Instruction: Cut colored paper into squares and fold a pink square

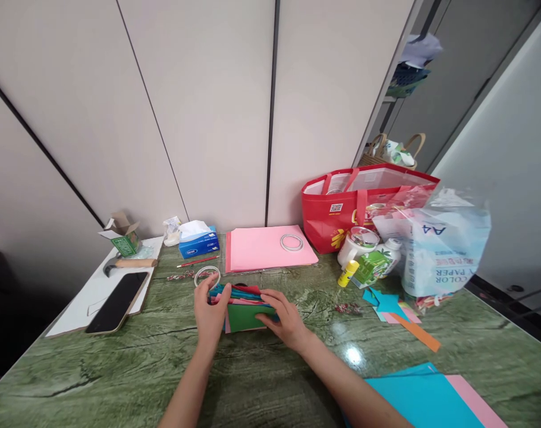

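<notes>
A small stack of coloured paper pieces (pixel 245 315), green on top with red, pink and teal edges showing, lies on the green marble table (pixel 119 368). My left hand (pixel 210 315) grips the stack's left end, fingers curled around it. My right hand (pixel 285 319) holds the right end, fingers closed over the top edge. Just behind the stack lies a roll of clear tape (pixel 207 274).
A pink paper pad (pixel 261 248) with a tape ring (pixel 292 242) lies behind. Red bag (pixel 337 217), jars, glue stick (pixel 348 273) and an A4 colour paper pack (pixel 440 246) stand right. Phone (pixel 118 301), hammer (pixel 128 263), tissue box (pixel 199 241) left. Paper scraps (pixel 398 312) and sheets (pixel 426 398) lie near right.
</notes>
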A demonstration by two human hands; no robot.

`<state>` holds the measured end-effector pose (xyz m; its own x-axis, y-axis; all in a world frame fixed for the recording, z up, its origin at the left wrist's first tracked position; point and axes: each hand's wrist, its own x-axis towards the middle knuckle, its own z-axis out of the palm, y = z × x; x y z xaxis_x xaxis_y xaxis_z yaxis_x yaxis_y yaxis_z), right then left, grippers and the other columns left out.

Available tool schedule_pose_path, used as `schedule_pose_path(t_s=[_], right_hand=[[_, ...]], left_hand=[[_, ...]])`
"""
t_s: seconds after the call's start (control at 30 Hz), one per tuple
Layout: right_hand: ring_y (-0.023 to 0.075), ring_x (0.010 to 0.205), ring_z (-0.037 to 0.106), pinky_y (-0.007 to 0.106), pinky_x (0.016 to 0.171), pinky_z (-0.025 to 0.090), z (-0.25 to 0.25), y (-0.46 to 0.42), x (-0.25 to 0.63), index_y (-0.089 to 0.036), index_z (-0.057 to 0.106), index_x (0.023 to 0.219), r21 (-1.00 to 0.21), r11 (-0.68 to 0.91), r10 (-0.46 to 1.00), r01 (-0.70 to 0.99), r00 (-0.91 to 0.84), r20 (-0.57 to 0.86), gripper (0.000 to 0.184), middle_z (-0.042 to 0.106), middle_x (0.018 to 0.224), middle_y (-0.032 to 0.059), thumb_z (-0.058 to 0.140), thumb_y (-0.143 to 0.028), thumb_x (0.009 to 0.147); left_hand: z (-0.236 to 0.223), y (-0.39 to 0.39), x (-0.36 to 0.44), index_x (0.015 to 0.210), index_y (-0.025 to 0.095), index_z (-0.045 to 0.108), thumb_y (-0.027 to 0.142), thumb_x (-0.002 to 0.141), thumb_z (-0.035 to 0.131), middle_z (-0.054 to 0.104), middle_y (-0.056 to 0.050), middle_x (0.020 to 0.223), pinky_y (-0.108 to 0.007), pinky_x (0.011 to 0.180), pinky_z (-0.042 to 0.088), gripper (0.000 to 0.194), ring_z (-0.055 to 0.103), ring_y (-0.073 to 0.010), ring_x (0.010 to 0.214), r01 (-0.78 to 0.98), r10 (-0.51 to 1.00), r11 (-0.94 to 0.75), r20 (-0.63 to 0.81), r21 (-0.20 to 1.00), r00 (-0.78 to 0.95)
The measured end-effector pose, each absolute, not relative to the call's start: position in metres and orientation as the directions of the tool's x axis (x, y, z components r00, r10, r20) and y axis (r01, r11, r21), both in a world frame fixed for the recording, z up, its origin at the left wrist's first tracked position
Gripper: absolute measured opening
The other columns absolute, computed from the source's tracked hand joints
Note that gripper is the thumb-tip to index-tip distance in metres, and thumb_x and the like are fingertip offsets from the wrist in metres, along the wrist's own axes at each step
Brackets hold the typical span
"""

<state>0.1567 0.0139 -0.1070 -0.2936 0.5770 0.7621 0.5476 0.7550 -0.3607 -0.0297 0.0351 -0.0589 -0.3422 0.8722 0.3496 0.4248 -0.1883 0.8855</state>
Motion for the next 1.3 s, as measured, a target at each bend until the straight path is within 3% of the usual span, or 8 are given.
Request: schedule_pose_path(t_s=[0.07, 0.3, 0.57, 0.7, 0.9, 1.1, 1.2, 1.3], right_hand=[[0.0213, 0.106, 0.055, 0.036, 0.082, 0.052, -0.111, 0.014, 0.158, -0.022, 0.033, 0.126, -0.370, 0.755, 0.571, 0.542, -0.265, 0.777, 0.050, 0.054, 0.114, 0.0139, 0.055, -0.021, 0.081], [0.0216, 0.106, 0.056, 0.038, 0.084, 0.051, -0.115, 0.012, 0.155, -0.022, 0.039, 0.116, -0.433, 0.757, 0.575, 0.489, -0.186, 0.796, 0.044, 0.057, 0.110, 0.0125, 0.059, -0.020, 0.077], [0.0211, 0.107, 0.054, 0.037, 0.084, 0.051, -0.107, 0.011, 0.154, -0.026, 0.028, 0.129, -0.454, 0.748, 0.606, 0.483, -0.221, 0.764, 0.058, 0.052, 0.114, 0.0116, 0.056, -0.020, 0.079], [0.0197, 0.103, 0.055, 0.034, 0.083, 0.051, -0.103, 0.008, 0.155, -0.030, 0.034, 0.129, -0.421, 0.754, 0.588, 0.504, -0.232, 0.775, 0.054, 0.052, 0.112, 0.0092, 0.055, -0.019, 0.081], [0.0209, 0.101, 0.056, 0.034, 0.080, 0.052, -0.108, 0.006, 0.160, -0.028, 0.035, 0.129, -0.371, 0.763, 0.546, 0.530, -0.220, 0.808, 0.056, 0.051, 0.111, 0.0112, 0.056, -0.015, 0.079], [0.0228, 0.101, 0.055, 0.039, 0.081, 0.051, -0.119, 0.007, 0.161, -0.021, 0.039, 0.121, -0.426, 0.749, 0.552, 0.508, -0.121, 0.825, 0.048, 0.053, 0.107, 0.0130, 0.059, -0.017, 0.077], [0.0230, 0.096, 0.057, 0.041, 0.078, 0.052, -0.122, 0.008, 0.158, -0.020, 0.042, 0.113, -0.456, 0.737, 0.544, 0.500, -0.038, 0.838, 0.043, 0.055, 0.101, 0.0115, 0.062, -0.020, 0.075], [0.0242, 0.099, 0.056, 0.042, 0.079, 0.052, -0.119, 0.009, 0.155, -0.020, 0.040, 0.118, -0.462, 0.721, 0.546, 0.517, -0.013, 0.838, 0.050, 0.054, 0.103, 0.0118, 0.063, -0.021, 0.074]], left_hand=[[-0.062, 0.038, -0.032, 0.100, 0.021, 0.061, 0.041, 0.069, 0.060, 0.061, -0.009, 0.102, -0.030, 0.072, 0.045, 0.037, 0.056, -0.0224, 0.093, 0.354, 0.885, -0.168, 0.299, 0.920, -0.358], [-0.072, 0.043, -0.037, 0.087, 0.018, 0.066, 0.049, 0.065, 0.061, 0.065, -0.005, 0.072, -0.027, 0.052, 0.044, 0.039, 0.058, -0.0173, 0.060, 0.174, 0.893, -0.137, 0.198, 0.975, -0.405], [-0.068, 0.036, -0.029, 0.093, 0.015, 0.063, 0.054, 0.072, 0.050, 0.067, -0.008, 0.086, -0.027, 0.060, 0.046, 0.046, 0.061, -0.0188, 0.073, 0.087, 0.903, -0.115, 0.140, 0.990, -0.406], [-0.058, 0.025, -0.017, 0.102, 0.019, 0.059, 0.045, 0.064, 0.065, 0.065, -0.008, 0.096, -0.026, 0.065, 0.046, 0.047, 0.059, -0.0216, 0.088, 0.080, 0.941, -0.109, 0.129, 0.991, -0.314], [-0.063, 0.032, -0.022, 0.086, 0.016, 0.065, 0.045, 0.061, 0.067, 0.066, -0.005, 0.076, -0.027, 0.057, 0.045, 0.039, 0.059, -0.0176, 0.065, -0.085, 0.933, 0.004, -0.034, 0.996, -0.359], [-0.074, 0.039, -0.027, 0.086, 0.014, 0.067, 0.046, 0.063, 0.063, 0.068, -0.008, 0.089, -0.027, 0.064, 0.046, 0.040, 0.061, -0.0192, 0.076, -0.139, 0.922, -0.009, -0.045, 0.990, -0.384], [-0.076, 0.040, -0.026, 0.085, 0.013, 0.068, 0.047, 0.063, 0.062, 0.069, -0.009, 0.088, -0.027, 0.064, 0.046, 0.040, 0.062, -0.0200, 0.076, -0.157, 0.920, -0.011, -0.052, 0.988, -0.389], [-0.073, 0.037, -0.021, 0.084, 0.013, 0.068, 0.048, 0.064, 0.061, 0.069, -0.009, 0.085, -0.028, 0.062, 0.047, 0.041, 0.063, -0.0204, 0.073, -0.178, 0.920, -0.008, -0.062, 0.984, -0.387]])
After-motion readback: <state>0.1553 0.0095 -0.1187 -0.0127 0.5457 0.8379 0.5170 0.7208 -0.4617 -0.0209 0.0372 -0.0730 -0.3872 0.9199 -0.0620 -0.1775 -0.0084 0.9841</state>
